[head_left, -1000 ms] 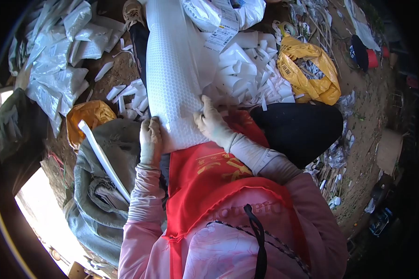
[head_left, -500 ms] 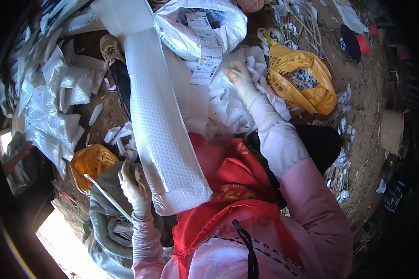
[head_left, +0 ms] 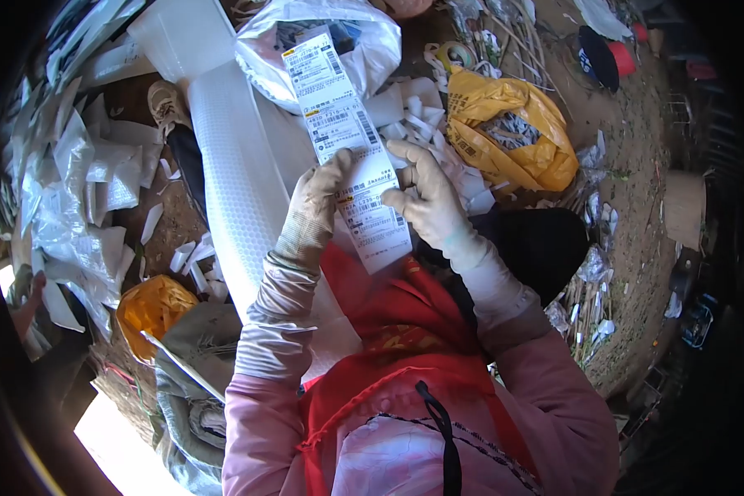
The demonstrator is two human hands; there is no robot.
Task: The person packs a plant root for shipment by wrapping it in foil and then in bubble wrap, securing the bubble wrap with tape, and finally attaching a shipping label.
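A strip of printed shipping labels hangs from the white sack down over my lap, its lower end loose above the red apron. My left hand, in a pale glove, pinches the strip's left edge with the thumb on top. Across from it, my gloved right hand is closed at the strip's right edge, its thumb and forefinger on the paper. Beside my left forearm lies a long sheet of bubble wrap, partly covered by that arm.
Beyond the labels stands the open white sack. A yellow plastic bag with paper scraps sits to the right, an orange bag to the left. Several clear-wrapped packages are heaped at far left. White paper scraps lie near the sack.
My left hand has come up from beside the bubble wrap to the label strip. My right hand has drawn back towards me and taken hold of it; the strip now reaches closer to my lap.
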